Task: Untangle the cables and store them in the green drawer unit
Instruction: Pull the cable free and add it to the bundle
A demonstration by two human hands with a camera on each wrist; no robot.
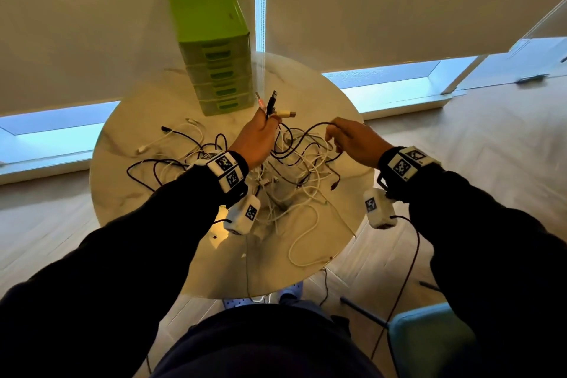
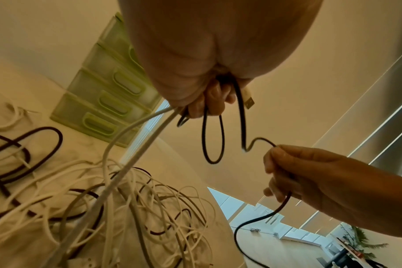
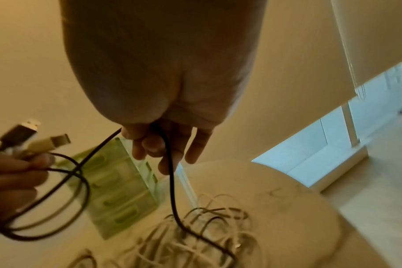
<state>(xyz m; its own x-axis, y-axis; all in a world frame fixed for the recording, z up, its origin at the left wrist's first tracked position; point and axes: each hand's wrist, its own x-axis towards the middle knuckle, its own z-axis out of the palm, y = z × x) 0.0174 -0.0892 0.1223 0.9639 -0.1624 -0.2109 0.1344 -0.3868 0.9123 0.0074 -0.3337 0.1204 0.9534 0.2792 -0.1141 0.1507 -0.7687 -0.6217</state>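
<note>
Hands (image 1: pixel 260 139) (image 1: pixel 356 139) hold black cable (image 1: pixel 302 129) stretched between them above tangle (image 1: pixel 288 175).

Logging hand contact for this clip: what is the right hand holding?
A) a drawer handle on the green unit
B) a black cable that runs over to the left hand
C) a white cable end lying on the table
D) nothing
B: the right hand pinches the black cable, whose other stretch leads up into the left hand with the bunch of USB plugs.
</note>
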